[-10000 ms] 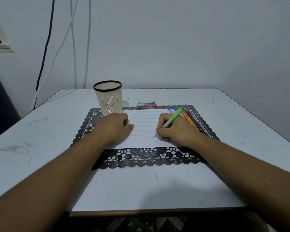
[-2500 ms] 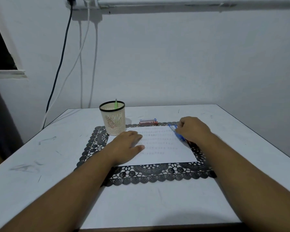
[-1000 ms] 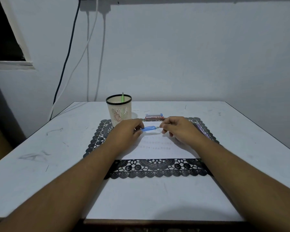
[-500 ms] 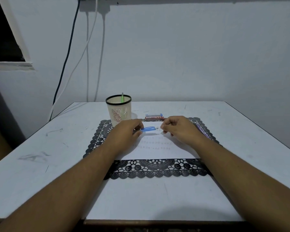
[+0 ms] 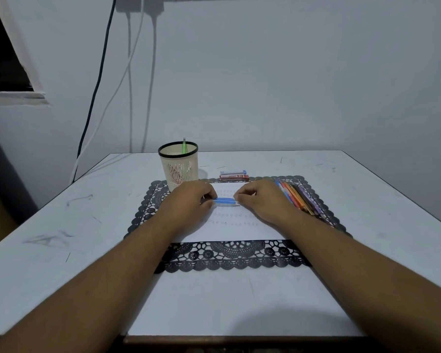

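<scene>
A blue pen (image 5: 225, 201) lies level just above a white sheet of paper (image 5: 231, 230) on a black lace mat (image 5: 229, 258). My left hand (image 5: 189, 200) pinches its left end and my right hand (image 5: 261, 200) pinches its right end. Both pen ends are hidden by my fingers. A cream mesh pen cup (image 5: 179, 165) with a black rim stands at the mat's back left, with a green pen (image 5: 184, 146) standing in it.
Several coloured pens (image 5: 297, 197) lie in a row on the mat's right side, beside my right wrist. Two small flat boxes (image 5: 234, 175) lie behind the paper. The white table (image 5: 61, 225) meets a wall with hanging cables (image 5: 127, 80).
The green pen I wrote with 10 s ago now stands in the cup. My right hand took a blue pen from the row; both hands hold it, nearly still in the last second.
</scene>
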`<state>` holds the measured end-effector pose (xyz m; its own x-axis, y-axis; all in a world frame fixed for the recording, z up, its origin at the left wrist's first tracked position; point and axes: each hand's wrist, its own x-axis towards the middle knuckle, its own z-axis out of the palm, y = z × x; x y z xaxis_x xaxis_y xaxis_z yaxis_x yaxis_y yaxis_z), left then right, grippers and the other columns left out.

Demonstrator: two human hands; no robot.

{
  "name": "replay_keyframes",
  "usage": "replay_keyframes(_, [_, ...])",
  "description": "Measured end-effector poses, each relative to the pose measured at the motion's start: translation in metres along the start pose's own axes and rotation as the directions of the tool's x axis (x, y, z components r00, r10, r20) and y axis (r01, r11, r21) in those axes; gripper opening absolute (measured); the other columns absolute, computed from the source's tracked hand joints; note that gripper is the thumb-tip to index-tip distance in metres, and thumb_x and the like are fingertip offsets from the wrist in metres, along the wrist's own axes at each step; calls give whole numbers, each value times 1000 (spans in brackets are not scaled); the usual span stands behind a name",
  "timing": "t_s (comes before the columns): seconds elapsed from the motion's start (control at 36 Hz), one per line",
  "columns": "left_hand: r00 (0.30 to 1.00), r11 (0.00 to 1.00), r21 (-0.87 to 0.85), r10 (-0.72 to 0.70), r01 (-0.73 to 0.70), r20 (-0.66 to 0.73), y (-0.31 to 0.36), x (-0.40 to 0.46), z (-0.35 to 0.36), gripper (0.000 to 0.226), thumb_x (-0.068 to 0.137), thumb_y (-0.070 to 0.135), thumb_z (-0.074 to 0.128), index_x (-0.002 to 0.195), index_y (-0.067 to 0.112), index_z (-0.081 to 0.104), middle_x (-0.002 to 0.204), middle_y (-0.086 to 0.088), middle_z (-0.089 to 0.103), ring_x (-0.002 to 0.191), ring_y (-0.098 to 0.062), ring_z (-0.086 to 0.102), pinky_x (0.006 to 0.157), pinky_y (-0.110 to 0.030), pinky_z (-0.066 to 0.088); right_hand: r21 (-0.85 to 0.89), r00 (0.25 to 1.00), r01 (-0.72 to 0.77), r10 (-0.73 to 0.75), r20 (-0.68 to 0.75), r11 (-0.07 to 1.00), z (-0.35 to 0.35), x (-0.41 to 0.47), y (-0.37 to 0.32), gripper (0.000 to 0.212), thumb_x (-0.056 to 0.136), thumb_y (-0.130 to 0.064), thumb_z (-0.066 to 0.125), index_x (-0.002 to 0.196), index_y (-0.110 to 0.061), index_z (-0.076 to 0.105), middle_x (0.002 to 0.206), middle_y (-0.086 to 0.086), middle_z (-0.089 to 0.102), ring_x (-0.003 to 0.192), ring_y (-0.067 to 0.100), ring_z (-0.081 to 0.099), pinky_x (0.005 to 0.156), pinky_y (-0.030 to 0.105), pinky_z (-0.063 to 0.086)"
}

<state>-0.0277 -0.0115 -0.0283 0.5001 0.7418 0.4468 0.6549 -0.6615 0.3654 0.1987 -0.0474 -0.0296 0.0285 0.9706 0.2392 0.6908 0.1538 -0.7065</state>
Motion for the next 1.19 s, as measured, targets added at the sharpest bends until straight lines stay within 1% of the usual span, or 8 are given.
replay_keyframes(0.08, [1000, 1000, 12, 8, -8, -1, 1, -1, 0, 7, 93, 25, 65, 90, 28, 71, 84, 15, 63, 79, -3, 58, 68, -35, 51, -29, 999, -11, 10, -31, 1000, -4, -2, 2, 16, 102, -27, 65, 112, -24, 78, 108, -7, 71, 97, 11, 63, 76, 25, 43])
replay_keyframes(0.28, [1000, 1000, 1, -13, 13, 5, -2, -1, 2, 8, 95, 29, 63, 90, 32, 69, 86, 18, 63, 80, -1, 58, 69, -33, 52, 301, 997, -79, 80, 11, 950, -21, -12, 9, 18, 96, -12, 72, 82, -20, 80, 78, -9, 74, 71, 1, 64, 58, 8, 45])
replay_keyframes(0.39, [1000, 998, -54, -27, 28, 10, -2, 0, 2, 9, 96, 24, 62, 94, 29, 70, 90, 17, 65, 84, -1, 60, 73, -33, 53, 241, 999, -11, 2, 36, 971, -22, -12, 4, 13, 93, -12, 77, 83, -20, 81, 69, -17, 70, 62, -11, 59, 55, 3, 40])
replay_keyframes(0.61, [1000, 998, -55, -28, 29, 14, 2, 1, 0, 10, 99, 20, 62, 100, 25, 70, 96, 13, 66, 87, -2, 59, 69, -25, 42, 138, 1000, 21, -24, 18, 990, -19, -11, -1, 15, 96, -18, 74, 83, -24, 79, 78, -10, 72, 62, -9, 56, 56, 5, 39])
replay_keyframes(0.72, [1000, 998, -58, -21, 22, 20, 1, 0, 0, 9, 99, 20, 63, 99, 26, 70, 95, 14, 66, 87, -2, 58, 70, -27, 45, 150, 999, 10, -16, 39, 989, -20, -11, -1, 13, 96, -16, 74, 85, -21, 78, 68, -16, 69, 59, -8, 57, 53, 5, 40])
replay_keyframes(0.86, [1000, 996, -84, -15, 17, 19, 1, 0, 0, 8, 99, 23, 64, 96, 27, 69, 94, 16, 66, 86, -2, 60, 73, -29, 51, 220, 997, -24, 7, 75, 975, -21, -11, 2, 13, 94, -10, 75, 83, -16, 77, 64, -17, 63, 61, -4, 58, 63, 15, 54])
replay_keyframes(1.0, [1000, 995, -97, -7, 10, 24, 5, -2, 0, 9, 99, 22, 63, 96, 27, 69, 93, 14, 66, 85, -4, 60, 72, -29, 49, 176, 996, -3, -12, 84, 984, -27, -12, 2, 13, 95, -15, 75, 82, -18, 76, 65, -17, 66, 59, -8, 59, 55, 6, 44])
replay_keyframes(1.19, [999, 996, -84, -4, 7, 41, 1, -3, 0, 7, 100, 24, 64, 96, 28, 68, 93, 15, 66, 85, -4, 60, 78, -37, 55, -2, 981, -14, 14, 195, 1000, -42, -9, 5, 5, 88, -27, 81, 89, -27, 77, 70, -16, 67, 65, 0, 60, 68, 24, 48])
